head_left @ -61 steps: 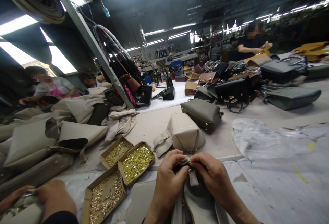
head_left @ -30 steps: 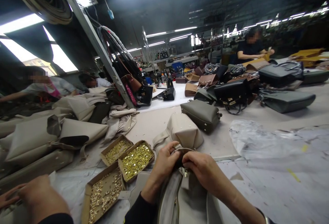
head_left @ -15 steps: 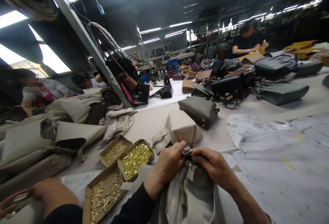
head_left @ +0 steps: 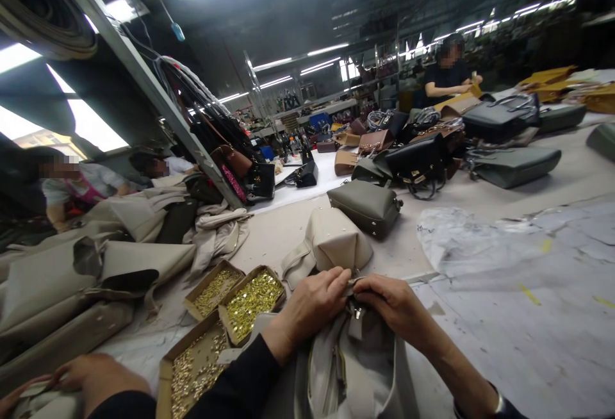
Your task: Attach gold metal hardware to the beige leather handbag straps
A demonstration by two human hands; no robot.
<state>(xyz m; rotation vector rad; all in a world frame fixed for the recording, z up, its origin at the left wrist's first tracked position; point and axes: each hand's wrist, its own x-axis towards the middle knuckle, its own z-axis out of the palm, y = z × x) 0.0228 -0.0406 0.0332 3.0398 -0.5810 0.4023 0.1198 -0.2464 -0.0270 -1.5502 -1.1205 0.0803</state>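
Note:
A cream handbag [head_left: 369, 368] lies open at the front, its zipper and pale lining facing me. My left hand [head_left: 312, 307] grips the far end of its top edge, fingers closed. Right beside it, my right hand [head_left: 396, 307] pinches the same edge between thumb and fingers. Just below the fingers hangs a zip end with a small metal part. The exact spot between the fingertips is hidden. Behind my hands stands another cream bag [head_left: 336, 239], base toward me, with a dark olive bag [head_left: 368, 204] touching or close behind it.
Left of me are cardboard trays of small gold metal parts [head_left: 254, 297]. A co-worker's hand [head_left: 100, 377] works on a bag at lower left. Cream bag pieces [head_left: 144, 255] pile up on the left. Clear plastic sheeting [head_left: 461, 239] covers the right; finished bags [head_left: 418, 159] stand farther back.
My hands have drawn closer together on the bag's edge, and my left fingers have flattened over it. The co-worker's hand at lower left has moved slightly down. The view has shifted a little.

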